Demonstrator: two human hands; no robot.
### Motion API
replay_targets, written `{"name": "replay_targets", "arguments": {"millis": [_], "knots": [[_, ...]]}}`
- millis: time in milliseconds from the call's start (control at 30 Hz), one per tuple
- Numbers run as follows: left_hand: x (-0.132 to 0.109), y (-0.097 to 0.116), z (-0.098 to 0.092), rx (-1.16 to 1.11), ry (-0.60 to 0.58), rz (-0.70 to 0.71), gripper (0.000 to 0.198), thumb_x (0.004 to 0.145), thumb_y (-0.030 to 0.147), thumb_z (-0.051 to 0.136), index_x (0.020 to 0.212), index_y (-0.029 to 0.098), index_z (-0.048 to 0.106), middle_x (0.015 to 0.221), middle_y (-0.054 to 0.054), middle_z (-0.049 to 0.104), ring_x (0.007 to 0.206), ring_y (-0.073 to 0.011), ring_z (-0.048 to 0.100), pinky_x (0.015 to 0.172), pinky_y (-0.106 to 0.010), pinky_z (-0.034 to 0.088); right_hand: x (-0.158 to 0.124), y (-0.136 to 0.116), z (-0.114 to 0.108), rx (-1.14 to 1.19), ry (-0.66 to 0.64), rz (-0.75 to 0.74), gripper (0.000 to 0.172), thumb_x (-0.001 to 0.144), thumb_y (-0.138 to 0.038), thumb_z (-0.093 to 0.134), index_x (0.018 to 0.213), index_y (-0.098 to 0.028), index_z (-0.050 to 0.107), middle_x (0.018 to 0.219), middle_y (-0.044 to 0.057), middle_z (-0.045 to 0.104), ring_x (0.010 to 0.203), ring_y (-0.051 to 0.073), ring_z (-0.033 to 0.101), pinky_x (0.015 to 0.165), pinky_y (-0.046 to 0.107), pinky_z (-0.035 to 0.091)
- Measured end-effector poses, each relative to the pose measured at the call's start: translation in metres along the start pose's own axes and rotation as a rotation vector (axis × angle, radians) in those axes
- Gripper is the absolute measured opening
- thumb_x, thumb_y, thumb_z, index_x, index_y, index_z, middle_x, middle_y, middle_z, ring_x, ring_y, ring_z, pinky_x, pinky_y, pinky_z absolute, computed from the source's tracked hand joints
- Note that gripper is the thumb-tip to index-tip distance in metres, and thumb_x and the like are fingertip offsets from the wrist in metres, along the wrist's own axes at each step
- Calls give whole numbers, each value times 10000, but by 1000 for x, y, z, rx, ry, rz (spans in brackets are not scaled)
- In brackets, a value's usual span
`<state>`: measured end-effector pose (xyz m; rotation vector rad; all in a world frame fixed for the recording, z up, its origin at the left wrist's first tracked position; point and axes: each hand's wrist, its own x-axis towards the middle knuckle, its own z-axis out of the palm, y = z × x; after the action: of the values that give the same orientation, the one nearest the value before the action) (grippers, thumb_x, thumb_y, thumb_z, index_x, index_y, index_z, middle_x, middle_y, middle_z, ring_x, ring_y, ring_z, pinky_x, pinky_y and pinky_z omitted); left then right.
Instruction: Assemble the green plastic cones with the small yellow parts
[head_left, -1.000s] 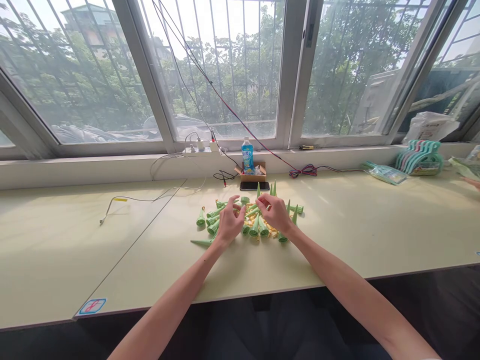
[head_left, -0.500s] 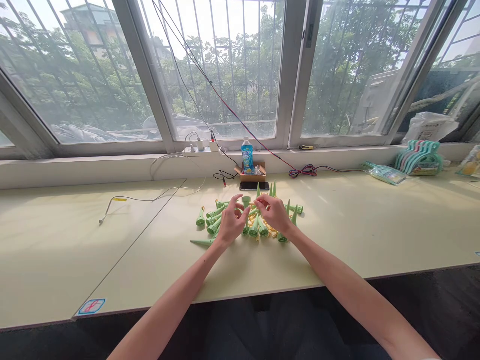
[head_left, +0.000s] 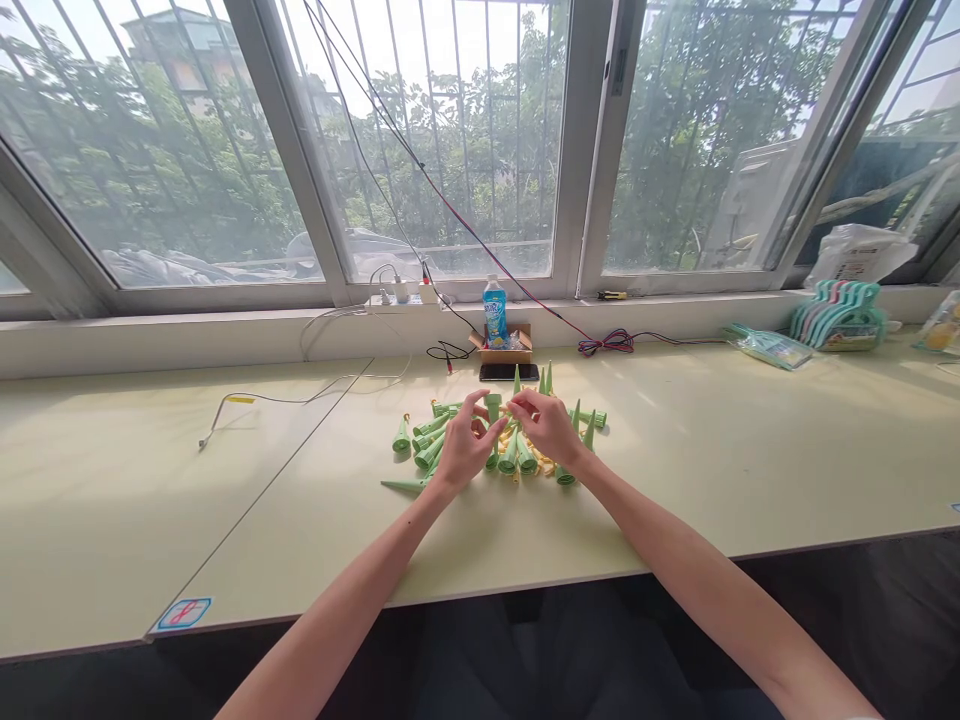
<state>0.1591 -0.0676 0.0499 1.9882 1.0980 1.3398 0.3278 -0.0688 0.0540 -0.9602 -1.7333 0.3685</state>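
Note:
A heap of green cone-shaped plastic spikes [head_left: 431, 448] with small yellow parts among them lies on the pale table [head_left: 712, 450]. Both my hands hover over the middle of the heap. My left hand [head_left: 463, 445] has its fingers curled, thumb and fingertips pinching near a green spike standing at the heap's centre [head_left: 493, 403]. My right hand [head_left: 550, 425] is curled too, its fingertips meeting the left hand's at that spike. What exactly each pinch holds is hidden by the fingers.
Behind the heap lie a black phone [head_left: 508, 371], a small cardboard box [head_left: 507, 349] and a blue-labelled bottle [head_left: 494, 310]. Cables run from a power strip [head_left: 405, 296] on the sill. Teal hangers [head_left: 838, 315] and plastic bags sit far right. A sticker [head_left: 182, 612] marks the front edge.
My two hands have drawn closer together over the heap, fingertips now meeting at the centre spike. A person's hand at the far right edge has gone from view.

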Motion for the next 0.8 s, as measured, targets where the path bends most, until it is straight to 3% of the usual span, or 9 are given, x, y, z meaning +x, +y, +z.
{"name": "replay_targets", "arguments": {"millis": [800], "knots": [[0,1,0,44,44,6,424,840,374,647,1212,227,506,827,24,530,495,-48,454,481,-183,392,0,2,1,-25,-38,8,169,922,-322,530,860,-187,609,796,30,647,670,140,554,571,250,412]]}}
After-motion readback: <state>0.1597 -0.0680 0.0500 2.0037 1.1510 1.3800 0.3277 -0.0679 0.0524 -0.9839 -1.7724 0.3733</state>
